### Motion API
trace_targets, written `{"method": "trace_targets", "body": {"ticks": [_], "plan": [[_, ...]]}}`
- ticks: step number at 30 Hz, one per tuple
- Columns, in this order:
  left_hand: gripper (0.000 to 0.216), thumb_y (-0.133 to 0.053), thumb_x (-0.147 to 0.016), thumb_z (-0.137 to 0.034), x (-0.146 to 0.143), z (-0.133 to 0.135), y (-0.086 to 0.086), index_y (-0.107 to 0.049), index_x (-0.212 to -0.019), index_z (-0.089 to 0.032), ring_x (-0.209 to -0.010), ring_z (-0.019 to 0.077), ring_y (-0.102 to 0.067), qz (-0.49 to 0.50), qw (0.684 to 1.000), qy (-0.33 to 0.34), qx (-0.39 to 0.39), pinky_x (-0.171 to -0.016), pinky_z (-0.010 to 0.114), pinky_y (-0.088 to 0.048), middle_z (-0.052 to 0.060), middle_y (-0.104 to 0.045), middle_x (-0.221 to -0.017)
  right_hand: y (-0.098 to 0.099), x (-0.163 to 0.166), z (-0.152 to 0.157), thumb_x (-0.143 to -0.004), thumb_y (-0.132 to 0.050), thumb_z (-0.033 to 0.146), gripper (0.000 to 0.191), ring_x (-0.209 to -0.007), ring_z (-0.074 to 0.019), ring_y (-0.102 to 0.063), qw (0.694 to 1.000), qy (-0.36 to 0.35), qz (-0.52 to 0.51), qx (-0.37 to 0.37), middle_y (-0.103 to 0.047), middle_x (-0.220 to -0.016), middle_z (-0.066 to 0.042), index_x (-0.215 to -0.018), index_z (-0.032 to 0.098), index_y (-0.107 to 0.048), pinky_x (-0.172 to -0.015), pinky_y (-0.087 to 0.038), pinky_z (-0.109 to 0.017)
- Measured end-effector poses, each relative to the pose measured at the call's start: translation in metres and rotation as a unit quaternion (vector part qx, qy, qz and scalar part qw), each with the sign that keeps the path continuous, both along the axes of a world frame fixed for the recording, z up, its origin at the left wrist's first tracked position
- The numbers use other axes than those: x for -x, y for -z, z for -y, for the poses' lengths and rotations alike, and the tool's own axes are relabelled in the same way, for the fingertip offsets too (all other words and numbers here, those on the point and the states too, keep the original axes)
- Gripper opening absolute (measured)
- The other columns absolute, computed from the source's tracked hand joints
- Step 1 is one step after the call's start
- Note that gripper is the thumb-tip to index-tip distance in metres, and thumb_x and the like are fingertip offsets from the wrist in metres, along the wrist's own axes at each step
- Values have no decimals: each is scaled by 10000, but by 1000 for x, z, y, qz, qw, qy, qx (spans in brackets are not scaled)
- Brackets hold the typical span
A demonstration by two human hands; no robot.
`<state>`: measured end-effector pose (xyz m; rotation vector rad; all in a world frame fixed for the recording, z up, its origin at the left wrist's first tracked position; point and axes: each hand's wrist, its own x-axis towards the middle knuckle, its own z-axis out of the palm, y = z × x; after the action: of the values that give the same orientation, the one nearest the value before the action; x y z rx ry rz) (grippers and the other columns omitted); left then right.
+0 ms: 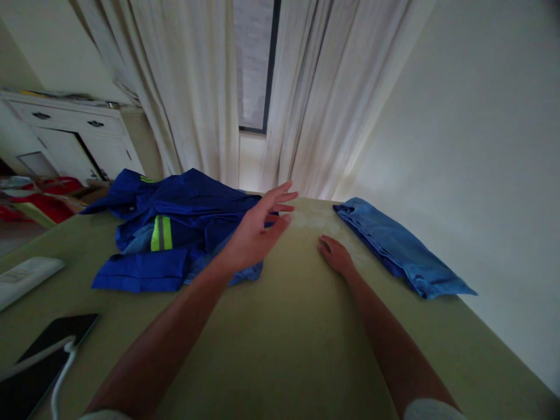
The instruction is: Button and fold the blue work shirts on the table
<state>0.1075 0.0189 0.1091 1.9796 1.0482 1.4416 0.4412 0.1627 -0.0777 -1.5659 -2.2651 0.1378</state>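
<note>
My left hand (pixel 258 230) hovers open, fingers stretched out, just above the right edge of a crumpled dark blue work jacket (pixel 170 233) with yellow-green reflective stripes. It holds nothing. My right hand (pixel 335 254) rests on the olive-green table (pixel 284 338), fingers lying flat and empty. A folded lighter blue garment (pixel 398 248) lies to the right of that hand, apart from it, near the table's right edge.
A dark tablet or phone (pixel 48 356) with a white cable lies at the near left, a white remote-like object (pixel 24 277) above it. White curtains (pixel 306 93) hang behind the table, a white cabinet (pixel 74 140) stands far left, and red items (pixel 48 198) lie beside it.
</note>
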Motion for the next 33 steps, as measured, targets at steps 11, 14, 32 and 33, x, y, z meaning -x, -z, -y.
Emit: {"method": "trace_targets", "body": {"ticks": [11, 14, 32, 33], "plan": [[408, -353, -1026, -269, 147, -66, 110, -728, -1169, -193, -1187, 345, -597, -434, 814, -362, 136, -1036, 490, -439, 156, -714, -1197, 5, -1, -11, -997, -504, 432, 465, -1338, -315, -584, 1000, 18, 5, -8, -632, -1443, -150, -1350, 174, -662, -1155, -428, -488], [414, -335, -1040, -290, 124, -56, 98, -709, -1184, -186, -1149, 321, -615, -385, 850, -353, 71, -1047, 453, -428, 145, -718, -1181, 4, 0, -10, -996, -502, 432, 470, -1341, -315, -579, 1000, 21, 2, -12, -636, -1435, -154, -1344, 161, -664, -1156, -426, -481], [735, -752, -878, -430, -4, 22, 96, -466, -1541, -291, -1495, 402, -369, -387, 919, -72, 34, -1231, 602, -251, 150, -455, -1605, 11, -14, -20, -894, -551, 216, 323, -1149, -354, -674, 997, 76, -15, 25, -744, -1217, -173, -1135, 205, -766, -991, -517, -432], [799, -757, -860, -488, 6, 14, 104, -437, -1560, -276, -1503, 444, -335, -412, 899, -131, 64, -1210, 642, -258, 169, -405, -1635, 12, -16, -22, -903, -542, 230, 319, -1134, -356, -677, 996, 82, -20, 26, -748, -1202, -173, -1130, 203, -765, -973, -521, -439]]}}
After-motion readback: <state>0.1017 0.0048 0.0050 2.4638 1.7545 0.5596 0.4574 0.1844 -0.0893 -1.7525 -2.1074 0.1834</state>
